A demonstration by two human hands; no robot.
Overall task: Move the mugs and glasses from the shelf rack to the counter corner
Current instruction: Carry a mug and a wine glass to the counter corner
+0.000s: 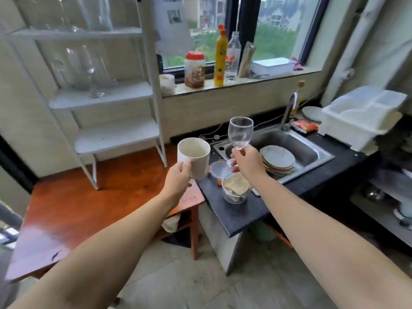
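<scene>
My left hand [178, 177] grips a cream mug [194, 156] by its side, held upright in the air above the edge of the wooden table. In my right hand [246, 160] is a clear wine glass [240, 132], pinched by the stem and upright over the left end of the dark counter [225, 210]. The white shelf rack [116, 94] stands at the left on the table, with several clear glasses [89, 72] on its upper shelves. Its two lowest shelves are bare.
A steel sink [307, 150] holds stacked plates [278, 160]. A glass bowl with food [236, 190] and a small plastic tub [217, 170] sit on the counter's left end. A white dish rack [361, 117] stands at the right. Bottles and a jar [194, 70] line the windowsill.
</scene>
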